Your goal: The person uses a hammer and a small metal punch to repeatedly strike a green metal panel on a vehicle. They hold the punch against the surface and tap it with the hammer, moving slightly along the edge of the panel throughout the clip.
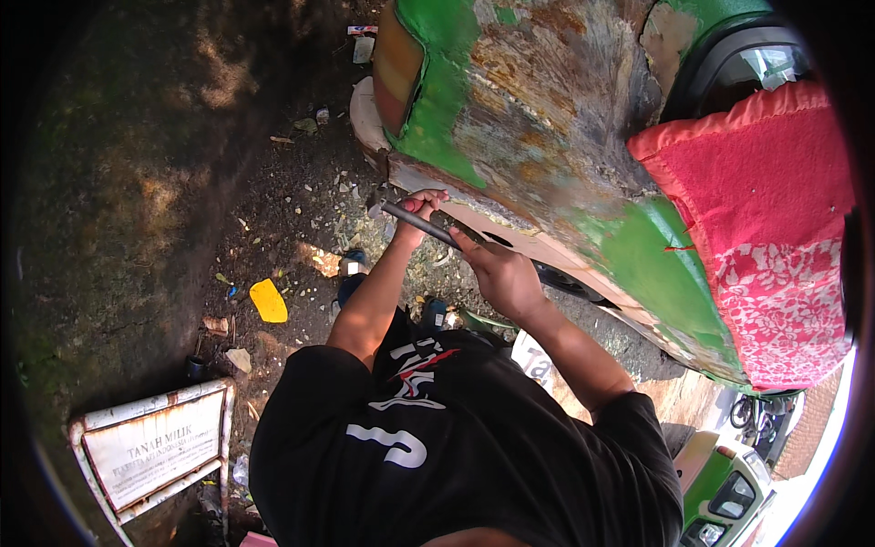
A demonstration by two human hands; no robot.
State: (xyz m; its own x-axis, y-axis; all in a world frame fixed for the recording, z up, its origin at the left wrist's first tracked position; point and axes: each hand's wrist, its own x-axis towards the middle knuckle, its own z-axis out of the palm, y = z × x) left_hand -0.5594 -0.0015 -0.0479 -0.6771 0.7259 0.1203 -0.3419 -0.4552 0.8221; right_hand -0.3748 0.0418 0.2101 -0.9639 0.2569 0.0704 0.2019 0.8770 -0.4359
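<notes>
My right hand (503,275) is closed round one end of a dark grey rod (421,224), thumb lying along it. The rod slants up to the left, and a small light-coloured piece shows at its far end; I cannot tell if it is a tool head. Behind the rod, my left hand (422,202) is raised with curled fingers, close to the vehicle's lower edge; what they hold, if anything, is hidden. Just beyond both hands is a green vehicle body (629,264) with a large scraped, rusty brown panel (538,109) and a cream lower strip (497,221).
A red patterned cloth (747,201) drapes over the vehicle at right. Stones and litter, including a yellow scrap (269,301), lie on the dirt ground. A rusty-framed white sign (164,447) stands at lower left. Another green vehicle (729,492) is at lower right.
</notes>
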